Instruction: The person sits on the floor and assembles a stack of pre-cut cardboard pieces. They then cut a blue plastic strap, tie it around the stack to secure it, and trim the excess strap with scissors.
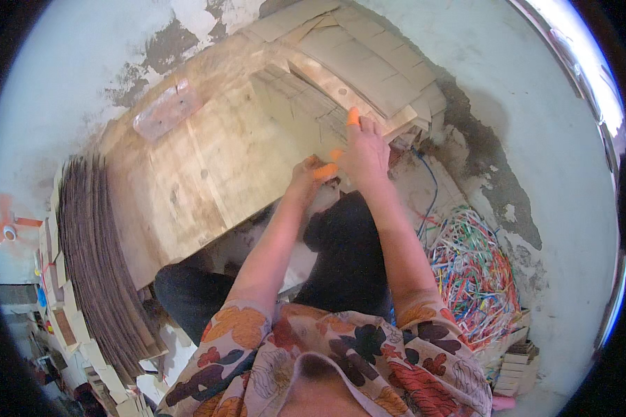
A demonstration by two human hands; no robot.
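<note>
In front of me my left hand (309, 174) is closed, its fingers curled in at the near edge of a wooden table. Whatever it pinches is hidden or too small to name. My right hand (364, 151) is just to its right, with fingers stretched forward and thumb apart, beside thin slotted cardboard pieces (295, 104). Orange finger covers (353, 116) sit on fingertips of both hands. Beyond the right fingers, a long wooden strip (342, 92) runs along a spread of grey-brown cardboard sheets (368, 52).
The wooden tabletop (195, 181) spans the left, with a clear plastic packet (165, 115) at its far edge. Dark stacked cardboard (104, 264) stands further left. Tangled coloured strips (473, 278) lie in a heap at right. A blue cord (431, 187) hangs near the table corner.
</note>
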